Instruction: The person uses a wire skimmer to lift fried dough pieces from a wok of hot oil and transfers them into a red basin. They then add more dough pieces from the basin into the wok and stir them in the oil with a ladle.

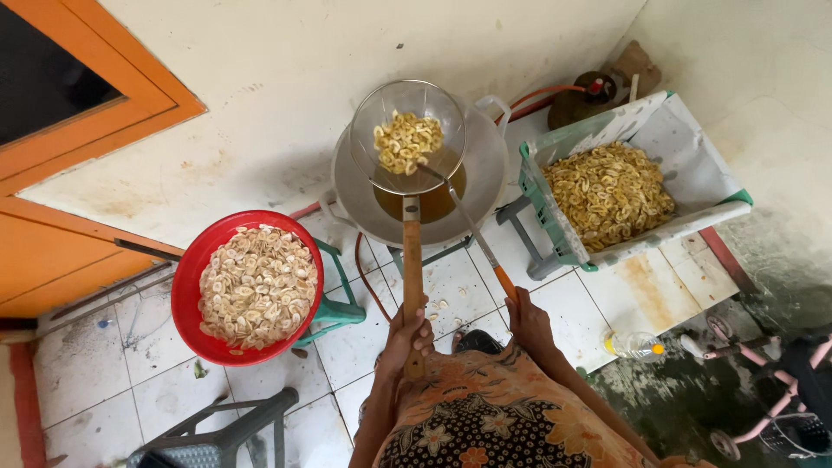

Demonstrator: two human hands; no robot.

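Observation:
My left hand (407, 338) grips the long wooden handle of a wire skimmer (407, 134). The skimmer is raised above a large metal wok (485, 182) of dark oil and carries a pile of yellow fried banana chips (406, 141). My right hand (527, 319) holds the orange-tipped handle of a thin metal utensil (477, 238) whose far end reaches the wok under the skimmer. A red basin (186, 290) of pale raw banana slices sits on a green stool to the left. On the right, a paper-lined green crate (542, 204) contains fried chips.
An orange door frame (95, 130) stands at the left by the white wall. A gas cylinder (585, 100) with an orange hose sits behind the crate. A grey plastic stool (225, 429) is near my left side, a plastic bottle (637, 345) and a pink cart (771, 399) at right.

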